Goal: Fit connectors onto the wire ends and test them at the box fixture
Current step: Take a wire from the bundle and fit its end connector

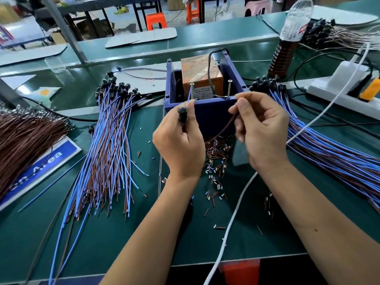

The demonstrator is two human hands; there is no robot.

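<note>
**Both hands at the box fixture, one wire each**

Fingers on both hands are curled tight from where I'm watching. My left hand [178,138] grips a black connector [182,117] and pinches a blue wire [189,95], whose tip is up against the left screw [192,90] on the box fixture [213,114]. My right hand [261,130] pinches a brown wire [225,125] that loops down in front of the box; can't tell if its end touches the right screw [229,88].

Just below the hands, a scatter of cut wire bits [216,161] lies on the green tabletop [115,239], with a white cable [232,219] running past. Left of me is a fanned pile of blue and brown wires [107,153], and another bundle [329,149] is on the right. Further back on the right are a power strip [345,89] and a bottle [290,38].
</note>
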